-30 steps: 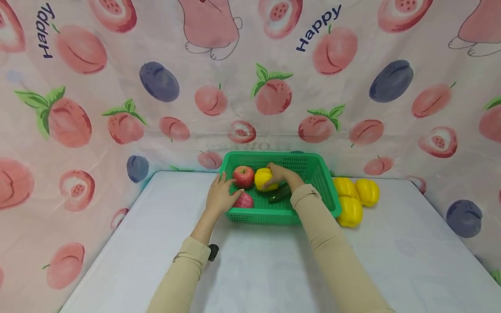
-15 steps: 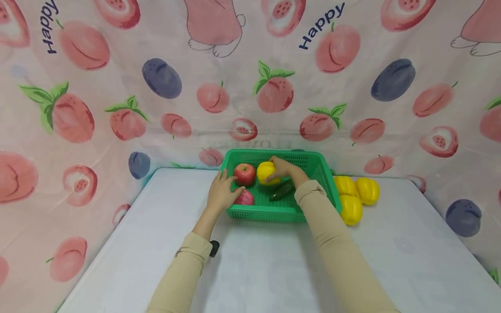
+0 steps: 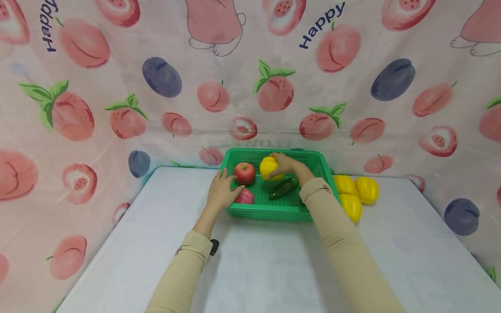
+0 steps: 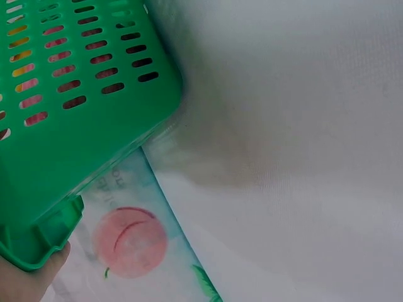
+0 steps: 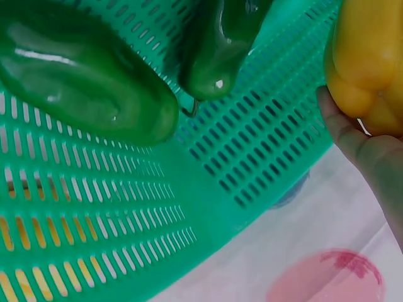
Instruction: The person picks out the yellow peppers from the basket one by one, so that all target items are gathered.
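Note:
In the head view, my right hand [image 3: 285,164] grips a yellow bell pepper [image 3: 268,168] above the back part of a green basket [image 3: 270,214]. The right wrist view shows fingers beneath the same bell pepper [image 5: 371,63]. My left hand [image 3: 222,190] holds the basket's left rim, its thumb over the inside. Near that thumb lies a pink striped apple [image 3: 245,197], with a red apple [image 3: 245,174] behind it. A long dark green cucumber [image 3: 284,188] lies in the basket. Two glossy green vegetables, one on the left [image 5: 82,75] and one with a stem [image 5: 223,47], fill the right wrist view.
Several yellow bell peppers [image 3: 351,207] stand together on the white table [image 3: 254,265], just right of the basket. A fruit-printed cloth [image 3: 235,69] hangs behind the table's back edge and down its sides.
My right hand has lifted the yellow bell pepper and shifted it right and back, away from the red apple. More of the cucumber shows. My left hand stays on the rim.

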`<state>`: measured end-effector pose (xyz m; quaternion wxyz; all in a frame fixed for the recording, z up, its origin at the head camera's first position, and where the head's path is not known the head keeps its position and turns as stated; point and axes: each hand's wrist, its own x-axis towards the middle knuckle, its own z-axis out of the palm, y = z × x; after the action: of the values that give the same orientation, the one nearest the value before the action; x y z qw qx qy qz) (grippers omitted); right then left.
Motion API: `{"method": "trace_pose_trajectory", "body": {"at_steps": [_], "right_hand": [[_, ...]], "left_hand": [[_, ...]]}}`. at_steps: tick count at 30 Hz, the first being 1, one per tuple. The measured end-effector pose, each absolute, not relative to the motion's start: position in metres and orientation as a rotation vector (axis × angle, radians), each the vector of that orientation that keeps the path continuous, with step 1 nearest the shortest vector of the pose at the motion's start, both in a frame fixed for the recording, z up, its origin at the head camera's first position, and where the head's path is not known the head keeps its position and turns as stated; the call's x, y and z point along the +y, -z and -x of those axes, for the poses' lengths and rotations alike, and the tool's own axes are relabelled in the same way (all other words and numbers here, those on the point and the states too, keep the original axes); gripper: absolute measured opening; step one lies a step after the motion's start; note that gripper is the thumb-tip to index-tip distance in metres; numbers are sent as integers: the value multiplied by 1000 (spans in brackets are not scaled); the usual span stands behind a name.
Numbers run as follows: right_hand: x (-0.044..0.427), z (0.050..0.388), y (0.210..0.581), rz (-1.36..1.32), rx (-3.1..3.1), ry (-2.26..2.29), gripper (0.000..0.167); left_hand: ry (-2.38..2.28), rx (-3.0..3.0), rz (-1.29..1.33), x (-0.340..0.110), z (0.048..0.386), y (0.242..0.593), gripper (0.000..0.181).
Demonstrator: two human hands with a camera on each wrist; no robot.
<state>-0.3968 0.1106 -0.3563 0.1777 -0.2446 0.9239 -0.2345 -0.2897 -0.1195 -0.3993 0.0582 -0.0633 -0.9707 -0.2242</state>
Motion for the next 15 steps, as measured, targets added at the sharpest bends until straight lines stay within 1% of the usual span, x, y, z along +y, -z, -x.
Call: {"method": "trace_pose_trajectory", "body": {"at_steps": [8, 15], "right_hand": [[116, 390, 344, 697, 2652, 640, 83], [119, 378, 337, 713, 2636, 809, 79]], "left_hand": [[674, -2947, 196, -119, 289, 400, 55], [660, -2949, 204, -119, 291, 398, 54]]}}
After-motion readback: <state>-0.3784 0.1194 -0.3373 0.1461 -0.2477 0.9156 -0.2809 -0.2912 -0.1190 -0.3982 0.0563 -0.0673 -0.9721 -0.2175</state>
